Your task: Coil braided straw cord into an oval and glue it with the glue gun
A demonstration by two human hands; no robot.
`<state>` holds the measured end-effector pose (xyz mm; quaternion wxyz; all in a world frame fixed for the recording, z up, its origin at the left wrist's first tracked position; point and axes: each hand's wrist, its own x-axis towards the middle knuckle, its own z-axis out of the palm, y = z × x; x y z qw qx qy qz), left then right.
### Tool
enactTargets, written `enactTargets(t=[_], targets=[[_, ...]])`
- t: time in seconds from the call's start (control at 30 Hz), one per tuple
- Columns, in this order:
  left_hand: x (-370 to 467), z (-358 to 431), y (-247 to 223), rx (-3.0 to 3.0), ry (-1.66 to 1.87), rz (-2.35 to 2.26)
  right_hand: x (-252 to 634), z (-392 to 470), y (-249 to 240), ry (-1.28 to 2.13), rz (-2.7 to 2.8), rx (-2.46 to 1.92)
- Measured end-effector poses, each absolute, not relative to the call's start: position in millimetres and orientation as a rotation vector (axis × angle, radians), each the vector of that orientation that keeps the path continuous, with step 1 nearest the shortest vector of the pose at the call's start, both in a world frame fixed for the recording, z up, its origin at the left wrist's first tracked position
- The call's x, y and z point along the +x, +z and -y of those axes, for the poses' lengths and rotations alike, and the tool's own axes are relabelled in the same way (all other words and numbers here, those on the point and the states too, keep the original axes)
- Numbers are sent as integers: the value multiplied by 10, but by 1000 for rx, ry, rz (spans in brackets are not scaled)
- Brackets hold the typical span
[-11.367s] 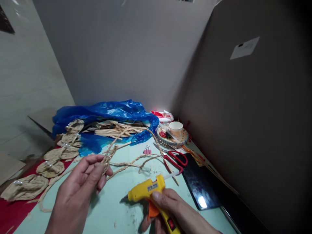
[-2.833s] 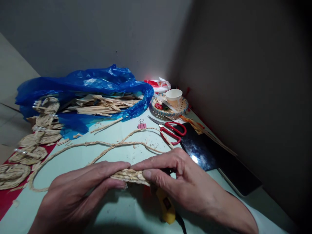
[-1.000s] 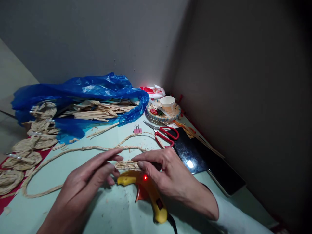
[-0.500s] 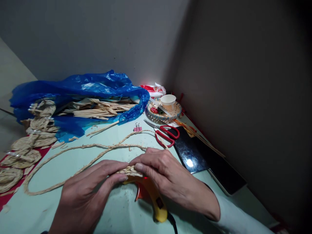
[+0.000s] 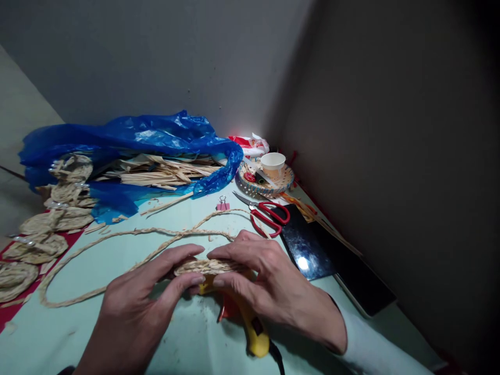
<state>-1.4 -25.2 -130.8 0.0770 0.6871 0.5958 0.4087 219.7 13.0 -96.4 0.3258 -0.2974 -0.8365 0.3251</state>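
Observation:
Between both hands sits a small coil of braided straw cord [image 5: 209, 267], seen nearly edge-on. My left hand [image 5: 142, 297] holds its left end with the thumb below and the fingers above. My right hand [image 5: 273, 276] grips the other end the same way, hiding part of it. A long loop of straw cord [image 5: 146, 230] lies on the table, one part passing behind my right hand. Under the coil, a yellow glue gun [image 5: 258, 344] with an orange trigger rests on the table, its front partly covered by my hands.
Red-handled scissors [image 5: 273, 213] and a pink binder clip [image 5: 223, 206] lie beyond my hands. A dark phone [image 5: 308, 250] is at right. Behind are a woven tray [image 5: 248, 185] with a paper cup [image 5: 273, 162] and a blue bag [image 5: 117, 133] of straw. Pearl-trimmed straw coils [image 5: 35, 250] line the left.
My thumbs have dropped away from the fingers and the grip is wider, so more of the coil's edge shows. The glue gun stays in place; the view has shifted slightly.

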Motion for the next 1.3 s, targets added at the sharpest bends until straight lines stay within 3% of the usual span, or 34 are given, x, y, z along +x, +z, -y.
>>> enactTargets(t=[0.47, 0.67, 1.3], targets=[[-73, 125, -1063, 1597, 1109, -1672, 2213, -185, -1036, 766, 2350, -885], [-188, 63, -924, 1329, 1434, -1882, 2172, -243, -1144, 625, 2412, -922], [-541, -126, -1228, 1487, 1554, -1795, 2278, -364, -1139, 362, 2093, -871]])
